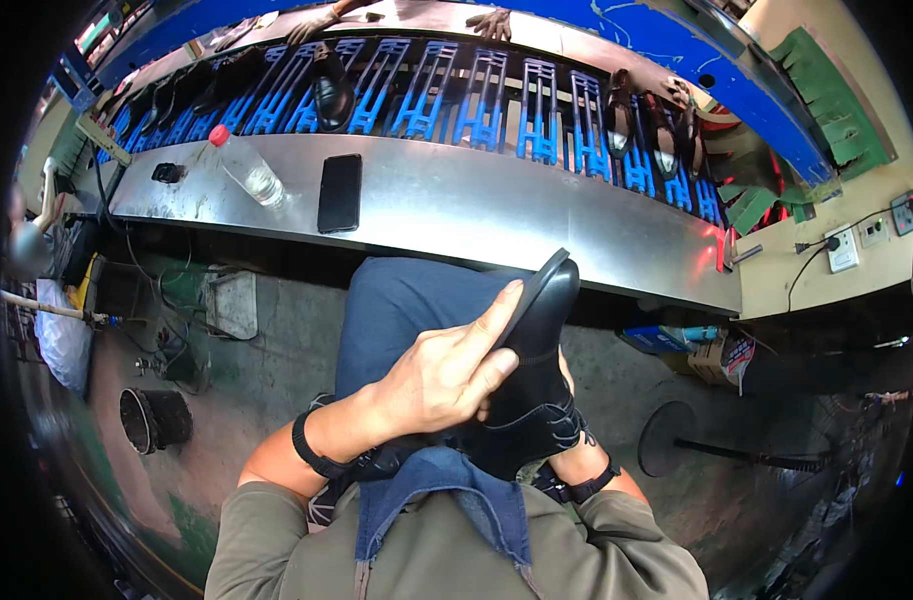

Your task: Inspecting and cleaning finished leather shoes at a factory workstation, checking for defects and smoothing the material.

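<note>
Because the black shoe (529,400) sits over the lap (402,295) with its toe aimed roughly at 12 o'clock, the sole edge (538,286) faces about 10, which probably makes it easy to get at. Left hand (447,375) has hold of it, index stretched along the sole and thumb bent against it, likely to keep things steady. Right hand (567,372) is tucked behind the shoe at 3 o'clock, mostly hidden, so can't tell how it's gripping; maybe it's a backstop. Taking the shoe as clock centre, container-wise: a clear bottle (249,168) with a red cap (219,135) on the metal bench (457,195) at 10, bit of clear liquid (265,187) near its base; a black bucket (157,420) on the floor (247,410) at 9, too dark inside to make out; a white plastic bag (62,340) further out at 9, contents anyone's guess; and a cardboard box (712,362) at 3, contents unclear too.
</note>
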`<action>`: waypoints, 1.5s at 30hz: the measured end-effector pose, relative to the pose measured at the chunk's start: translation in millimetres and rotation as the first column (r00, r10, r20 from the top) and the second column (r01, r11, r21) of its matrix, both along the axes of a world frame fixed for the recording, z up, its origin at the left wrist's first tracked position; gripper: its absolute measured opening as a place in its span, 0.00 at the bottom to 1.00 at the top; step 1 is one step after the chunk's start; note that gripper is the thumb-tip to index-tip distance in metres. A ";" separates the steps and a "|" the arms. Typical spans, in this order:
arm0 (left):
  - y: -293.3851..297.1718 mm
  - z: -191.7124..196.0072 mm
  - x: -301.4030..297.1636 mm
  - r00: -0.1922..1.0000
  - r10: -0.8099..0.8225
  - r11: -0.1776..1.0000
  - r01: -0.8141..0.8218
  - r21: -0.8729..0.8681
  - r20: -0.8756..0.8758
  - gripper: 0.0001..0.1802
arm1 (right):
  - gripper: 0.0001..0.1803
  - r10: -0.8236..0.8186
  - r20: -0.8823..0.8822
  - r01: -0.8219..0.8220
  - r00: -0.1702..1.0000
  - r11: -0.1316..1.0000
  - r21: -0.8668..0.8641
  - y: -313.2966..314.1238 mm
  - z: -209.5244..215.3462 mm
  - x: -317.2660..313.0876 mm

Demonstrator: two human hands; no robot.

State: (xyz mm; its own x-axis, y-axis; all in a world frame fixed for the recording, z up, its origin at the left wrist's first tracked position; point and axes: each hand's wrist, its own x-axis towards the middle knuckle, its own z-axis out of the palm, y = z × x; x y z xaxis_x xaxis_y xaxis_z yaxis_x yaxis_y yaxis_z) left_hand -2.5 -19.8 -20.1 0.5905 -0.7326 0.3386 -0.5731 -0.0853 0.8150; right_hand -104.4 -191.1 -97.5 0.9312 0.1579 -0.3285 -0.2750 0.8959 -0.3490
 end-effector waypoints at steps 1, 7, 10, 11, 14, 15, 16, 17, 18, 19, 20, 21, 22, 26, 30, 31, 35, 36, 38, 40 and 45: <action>2.4 3.4 -2.2 0.999 -0.015 1.000 0.014 -0.028 -0.042 0.46 | 0.37 -0.033 -0.020 0.034 0.999 0.997 0.072 3.6 3.7 4.0; -1.8 -18.0 7.4 0.749 0.117 0.873 -0.390 -0.292 -0.652 0.46 | 0.29 0.122 0.241 0.199 0.963 0.284 -0.938 25.5 34.8 15.0; 27.6 -26.3 32.3 0.523 -0.111 0.856 -0.382 -0.349 -0.845 0.30 | 0.21 0.366 0.077 0.078 0.927 0.014 -0.997 23.6 58.8 21.1; 37.6 -30.3 35.4 0.484 -0.143 0.852 -0.383 -0.356 -0.864 0.31 | 0.17 0.389 0.137 0.146 0.911 0.008 -0.989 19.4 60.9 22.3; 54.9 -41.7 32.8 0.425 -0.188 0.853 -0.375 -0.361 -0.885 0.33 | 0.12 0.374 0.287 0.339 0.882 -0.082 -0.937 4.7 59.4 37.3; 54.4 -42.2 28.8 0.380 -0.236 0.842 -0.380 -0.384 -0.894 0.33 | 0.13 0.401 0.303 0.360 0.865 -0.074 -0.930 1.4 61.2 48.5; 53.6 -42.9 26.4 0.332 -0.284 0.830 -0.384 -0.404 -0.899 0.33 | 0.17 0.424 0.317 0.378 0.848 -0.067 -0.923 -2.2 62.2 60.2; 53.6 -44.4 27.2 0.338 -0.274 0.851 -0.351 -0.391 -0.900 0.36 | 0.21 0.470 0.328 0.379 0.819 -0.014 -0.925 -4.0 64.0 73.2; 50.8 -44.7 26.3 0.329 -0.273 0.857 -0.343 -0.384 -0.904 0.36 | 0.26 0.514 0.341 0.375 0.787 0.039 -0.926 -3.9 66.0 85.3; 47.7 -43.9 24.4 0.322 -0.290 0.857 -0.331 -0.395 -0.901 0.37 | 0.30 0.559 0.328 0.325 0.762 0.108 -0.939 -2.3 74.0 94.8; 45.8 -43.6 22.9 0.314 -0.309 0.857 -0.318 -0.406 -0.898 0.38 | 0.30 0.555 0.331 0.327 0.763 0.109 -0.939 -2.1 73.6 100.4; 45.9 -46.6 22.8 0.314 -0.297 0.871 -0.296 -0.391 -0.902 0.40 | 0.30 0.590 0.367 0.371 0.719 0.120 -0.921 -2.3 71.2 104.9; 46.2 -47.6 23.0 0.314 -0.295 0.873 -0.296 -0.389 -0.902 0.40 | 0.30 0.624 0.400 0.413 0.671 0.134 -0.901 -2.1 70.0 108.4; 44.4 -53.3 24.1 0.302 -0.304 0.896 -0.233 -0.379 -0.903 0.43 | 0.24 0.594 0.431 0.410 0.679 0.180 -0.894 -3.6 73.5 111.0; 27.7 -37.2 27.2 0.822 0.055 0.889 -0.299 -0.347 -0.567 0.50 | 0.24 0.635 0.366 0.456 0.681 0.024 -0.890 -9.4 84.6 104.7; 26.2 -27.5 25.5 0.863 0.136 0.892 -0.321 -0.320 -0.486 0.51 | 0.25 0.647 0.378 0.490 0.662 0.009 -0.872 -8.0 86.0 102.1; 22.6 -8.7 26.9 0.877 0.289 0.929 -0.354 -0.108 -0.384 0.42 | 0.30 0.673 0.365 0.542 0.643 -0.064 -0.838 -6.0 103.4 93.7; 22.4 -4.7 25.5 0.878 0.291 0.928 -0.355 -0.110 -0.380 0.42 | 0.29 0.663 0.360 0.558 0.657 -0.106 -0.823 -5.5 105.9 93.2; 22.0 2.5 17.9 0.872 0.269 0.933 -0.341 -0.113 -0.409 0.41 | 0.27 0.659 0.430 0.606 0.617 -0.050 -0.794 -7.9 101.3 92.3; 20.8 5.8 15.1 0.853 0.231 0.925 -0.342 -0.168 -0.468 0.39 | 0.22 0.594 0.611 0.669 0.524 0.158 -0.727 -8.3 86.5 98.2; 18.6 -1.9 10.4 0.864 0.168 0.918 -0.312 -0.243 -0.475 0.41 | 0.24 0.620 0.555 0.487 0.554 0.299 -0.820 -13.4 89.8 93.9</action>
